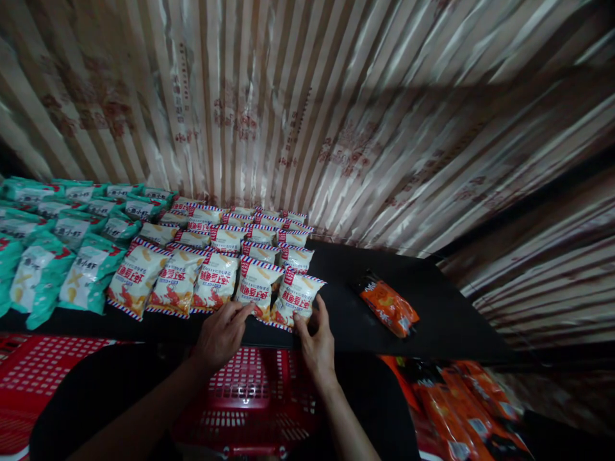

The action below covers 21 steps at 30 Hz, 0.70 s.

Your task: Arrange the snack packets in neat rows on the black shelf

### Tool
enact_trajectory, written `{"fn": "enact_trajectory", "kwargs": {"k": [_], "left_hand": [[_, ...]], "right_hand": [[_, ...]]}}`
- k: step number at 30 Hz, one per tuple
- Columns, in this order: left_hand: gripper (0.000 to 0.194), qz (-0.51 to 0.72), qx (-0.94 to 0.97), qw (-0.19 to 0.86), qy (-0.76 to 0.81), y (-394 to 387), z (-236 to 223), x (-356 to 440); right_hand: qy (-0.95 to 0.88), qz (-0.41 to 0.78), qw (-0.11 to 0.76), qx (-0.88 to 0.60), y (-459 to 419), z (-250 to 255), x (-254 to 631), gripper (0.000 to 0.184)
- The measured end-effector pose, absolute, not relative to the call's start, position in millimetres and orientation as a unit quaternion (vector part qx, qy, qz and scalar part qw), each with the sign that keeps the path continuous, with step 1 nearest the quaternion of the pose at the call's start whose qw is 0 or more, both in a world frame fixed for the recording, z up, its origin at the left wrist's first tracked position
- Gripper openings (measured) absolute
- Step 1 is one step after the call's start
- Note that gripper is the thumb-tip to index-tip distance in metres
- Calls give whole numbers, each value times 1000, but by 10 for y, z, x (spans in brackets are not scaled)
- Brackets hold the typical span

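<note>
White snack bags with red print and striped edges stand in rows on a black shelf (331,282). At the front right end of these rows, my right hand (318,339) grips the last white snack bag (296,296) by its lower right side, thumb in front and fingers at the edge. My left hand (223,333) is at the bottom of the neighbouring white snack bag (257,285), its fingertips stretched out and touching the front. That hand does not appear to hold anything.
Rows of teal snack bags (89,272) fill the shelf's left part. An orange bag (389,306) lies on the right. Below are red baskets (240,384) and more orange bags (456,410). A striped, shiny sheet (288,115) hangs behind.
</note>
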<state>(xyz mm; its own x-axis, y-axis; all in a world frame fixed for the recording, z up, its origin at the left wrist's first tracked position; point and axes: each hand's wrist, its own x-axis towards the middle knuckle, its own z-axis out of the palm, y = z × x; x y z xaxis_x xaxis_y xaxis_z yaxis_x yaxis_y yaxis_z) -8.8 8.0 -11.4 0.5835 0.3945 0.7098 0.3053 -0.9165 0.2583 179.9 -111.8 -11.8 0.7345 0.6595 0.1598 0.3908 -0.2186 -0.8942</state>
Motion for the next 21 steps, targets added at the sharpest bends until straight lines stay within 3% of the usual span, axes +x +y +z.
{"fn": "enact_trajectory", "kwargs": {"k": [21], "left_hand": [[41, 426, 877, -13, 223, -4, -69, -68]], "right_hand": [[-353, 73, 533, -766, -1065, 10, 1832, 67]]}}
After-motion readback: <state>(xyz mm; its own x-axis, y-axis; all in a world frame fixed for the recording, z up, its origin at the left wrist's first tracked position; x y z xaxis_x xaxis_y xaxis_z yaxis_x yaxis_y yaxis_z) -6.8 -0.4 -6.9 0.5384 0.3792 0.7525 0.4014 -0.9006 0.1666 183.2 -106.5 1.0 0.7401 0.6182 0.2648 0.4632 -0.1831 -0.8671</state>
